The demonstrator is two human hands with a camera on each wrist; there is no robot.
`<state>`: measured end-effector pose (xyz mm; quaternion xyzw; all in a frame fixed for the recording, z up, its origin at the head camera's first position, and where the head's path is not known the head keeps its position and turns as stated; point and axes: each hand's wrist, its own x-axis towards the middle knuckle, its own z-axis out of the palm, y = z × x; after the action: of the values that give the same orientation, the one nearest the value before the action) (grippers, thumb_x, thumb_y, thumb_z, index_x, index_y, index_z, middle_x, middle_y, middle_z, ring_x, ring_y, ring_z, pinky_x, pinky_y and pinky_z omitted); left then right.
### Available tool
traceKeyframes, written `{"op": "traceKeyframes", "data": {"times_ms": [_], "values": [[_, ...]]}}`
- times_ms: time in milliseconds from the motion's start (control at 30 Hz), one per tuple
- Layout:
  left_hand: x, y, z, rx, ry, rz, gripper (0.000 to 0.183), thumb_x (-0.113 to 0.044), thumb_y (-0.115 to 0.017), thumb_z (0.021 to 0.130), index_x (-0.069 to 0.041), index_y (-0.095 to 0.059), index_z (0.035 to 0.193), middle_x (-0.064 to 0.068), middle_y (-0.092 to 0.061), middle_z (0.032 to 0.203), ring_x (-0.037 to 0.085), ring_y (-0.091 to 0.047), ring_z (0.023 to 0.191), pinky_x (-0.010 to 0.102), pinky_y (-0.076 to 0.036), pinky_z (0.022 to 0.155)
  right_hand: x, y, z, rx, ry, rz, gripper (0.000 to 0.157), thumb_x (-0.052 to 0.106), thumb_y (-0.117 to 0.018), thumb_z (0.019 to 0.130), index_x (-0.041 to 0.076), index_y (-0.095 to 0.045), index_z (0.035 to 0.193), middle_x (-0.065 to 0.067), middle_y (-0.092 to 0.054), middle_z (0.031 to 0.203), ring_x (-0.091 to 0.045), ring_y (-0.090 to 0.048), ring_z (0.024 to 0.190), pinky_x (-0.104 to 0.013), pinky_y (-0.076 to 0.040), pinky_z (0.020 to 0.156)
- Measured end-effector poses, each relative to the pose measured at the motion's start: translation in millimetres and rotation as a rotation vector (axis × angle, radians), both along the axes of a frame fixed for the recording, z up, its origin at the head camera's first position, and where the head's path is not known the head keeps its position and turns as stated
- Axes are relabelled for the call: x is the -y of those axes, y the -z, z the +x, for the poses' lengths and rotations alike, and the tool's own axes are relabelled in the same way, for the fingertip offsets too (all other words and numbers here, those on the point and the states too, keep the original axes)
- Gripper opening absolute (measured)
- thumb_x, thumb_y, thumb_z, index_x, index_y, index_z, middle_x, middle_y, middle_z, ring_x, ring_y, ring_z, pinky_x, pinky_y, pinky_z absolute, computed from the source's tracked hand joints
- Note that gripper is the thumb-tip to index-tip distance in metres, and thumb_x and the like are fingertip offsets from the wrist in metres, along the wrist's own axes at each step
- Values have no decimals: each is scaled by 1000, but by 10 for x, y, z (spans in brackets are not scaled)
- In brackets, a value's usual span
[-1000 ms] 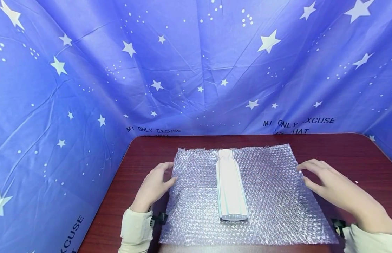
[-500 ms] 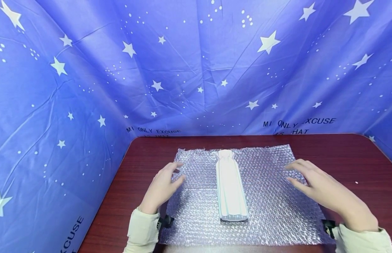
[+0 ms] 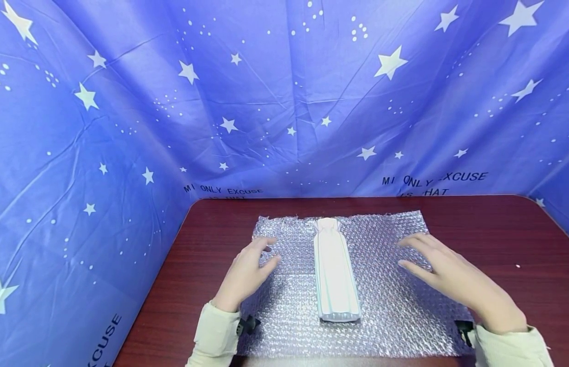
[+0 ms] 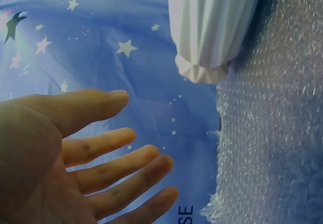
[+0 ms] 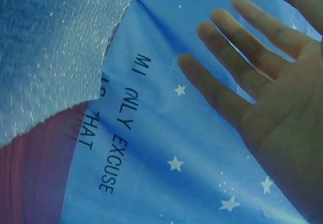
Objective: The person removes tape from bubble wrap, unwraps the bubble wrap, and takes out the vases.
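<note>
A long white fluted vase (image 3: pixel 336 270) lies on its side on a flat sheet of bubble wrap (image 3: pixel 385 316), its narrow neck toward the back. Over the sheet's left part hovers my left hand (image 3: pixel 245 275), fingers apart and nothing held. On the other side my right hand (image 3: pixel 454 275) hangs above the sheet's right part, also holding nothing. The left wrist view has the vase (image 4: pixel 212 27) past the spread fingers (image 4: pixel 121 178), not touching them. In the right wrist view the right fingers (image 5: pixel 242 47) are spread, apart from the bubble wrap (image 5: pixel 60 47).
A dark red wooden table (image 3: pixel 211 229) carries the sheet. Blue cloth (image 3: pixel 266 102) with white stars hangs behind the table and along its left side. A tiny white speck (image 3: pixel 518 265) lies on the table at the right.
Both hands have moved inward from the side edges of the bubble wrap, the left one rightward and the right one leftward. The vase and sheet stay in place.
</note>
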<state>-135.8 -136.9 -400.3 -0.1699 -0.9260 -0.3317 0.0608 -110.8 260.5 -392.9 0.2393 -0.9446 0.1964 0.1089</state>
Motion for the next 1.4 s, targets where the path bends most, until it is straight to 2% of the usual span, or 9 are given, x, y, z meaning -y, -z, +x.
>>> {"op": "traceKeyframes", "data": {"times_ms": [233,467,767,967,1200,1400], "values": [[-81,86,-6,-26,36,-18,36,-25,-68,94,-11,-63,126,8,-67,121,22,-65,106,43,-54,86,105,38,-16,77,-2,-27,37,30,-66,96,8,-61,126,-10,-62,126,-34,-54,122,-58,-45,97],[-164,138,-12,49,62,24,42,-32,-66,96,-8,-60,131,7,-65,125,25,-64,107,41,-54,88,223,87,-44,167,13,-37,49,37,-62,98,5,-56,134,-16,-57,135,-43,-44,133,-66,-37,104],[-244,238,-33,121,106,135,46,-30,-64,97,-3,-57,134,14,-63,126,27,-64,106,42,-55,90,349,203,-88,170,0,-103,54,37,-62,98,6,-49,140,-10,-53,136,-34,-57,121,-58,-48,98],[-305,269,-44,158,103,173,48,-34,-63,98,-4,-56,135,13,-63,127,27,-65,104,40,-56,89,467,196,-125,202,1,-121,57,40,-60,98,6,-46,143,-11,-52,138,-34,-57,121,-58,-47,99],[-393,288,-82,223,104,221,52,-37,-62,98,-3,-54,137,15,-62,128,27,-65,101,44,-56,88,626,189,-214,246,6,-115,64,43,-58,99,4,-42,146,-15,-50,142,-35,-57,121,-59,-47,100],[-474,287,-101,253,95,227,54,-39,-61,98,-4,-53,139,13,-62,128,24,-64,103,38,-55,88,733,202,-271,273,4,-123,70,51,-54,98,6,-38,149,-16,-50,142,-35,-57,122,-59,-46,101]]}}
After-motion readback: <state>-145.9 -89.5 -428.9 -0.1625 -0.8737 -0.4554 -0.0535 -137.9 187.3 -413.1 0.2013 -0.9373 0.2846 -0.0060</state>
